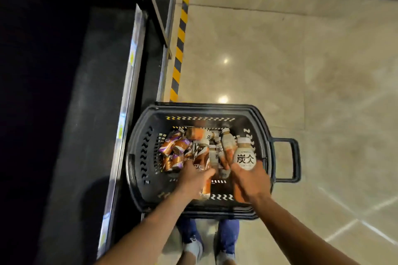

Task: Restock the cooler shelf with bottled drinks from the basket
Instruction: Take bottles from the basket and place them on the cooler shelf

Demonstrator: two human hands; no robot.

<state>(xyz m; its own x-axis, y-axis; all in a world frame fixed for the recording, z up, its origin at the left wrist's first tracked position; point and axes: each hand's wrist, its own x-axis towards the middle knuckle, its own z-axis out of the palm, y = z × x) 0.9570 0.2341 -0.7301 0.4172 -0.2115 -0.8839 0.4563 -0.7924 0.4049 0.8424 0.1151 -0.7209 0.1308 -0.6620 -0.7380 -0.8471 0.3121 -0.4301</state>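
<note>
I record both hands in the basket (pixel 202 106) beside the cooler shelf (pixel 127 114): right hand (pixel 251 180) fingers wrapped round a white bottle (pixel 245 156) held upright, left hand (pixel 193 178) fingers curled on a brown bottle (pixel 199 162) in the pile, presumably to carry two per trip.

basket (pixel 193 106): black plastic, dull sheen | floor (pixel 280 60): polished tile, glossy, bright glints | bottles (pixel 245 158): smooth plastic, glossy printed wraps | trousers (pixel 228 234): blue denim cloth
</note>
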